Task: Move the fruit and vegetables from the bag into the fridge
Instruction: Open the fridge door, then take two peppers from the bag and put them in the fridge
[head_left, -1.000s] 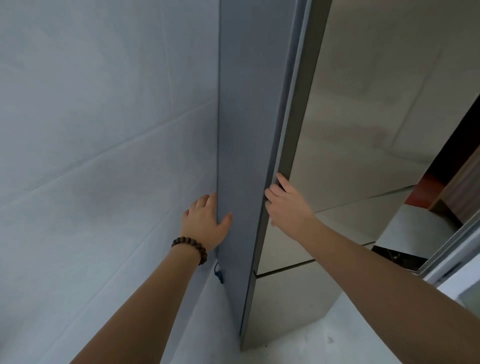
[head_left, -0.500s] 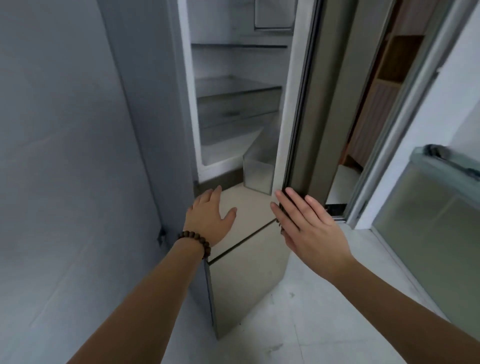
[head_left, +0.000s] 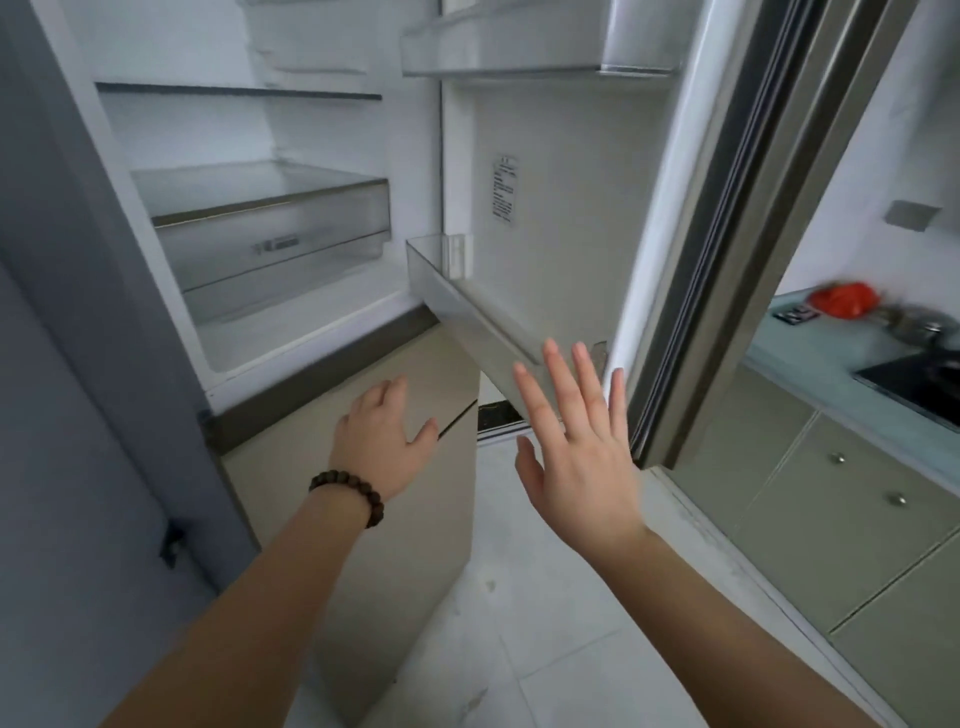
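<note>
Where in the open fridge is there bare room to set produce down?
The glass shelf is bare, as is the white floor below the clear drawer. Both door bins look empty. Nothing inside crowds; the left hand and right hand hold nothing.

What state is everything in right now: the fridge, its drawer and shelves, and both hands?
Fridge door: swung wide open.
Crisper drawer: pushed in, looks empty.
Glass shelf: bare.
Door bin: looks empty.
Lower fridge door: closed.
Left hand: open, holding nothing.
Right hand: open, fingers spread, holding nothing.
Red bag: on the counter, blurred.
</note>
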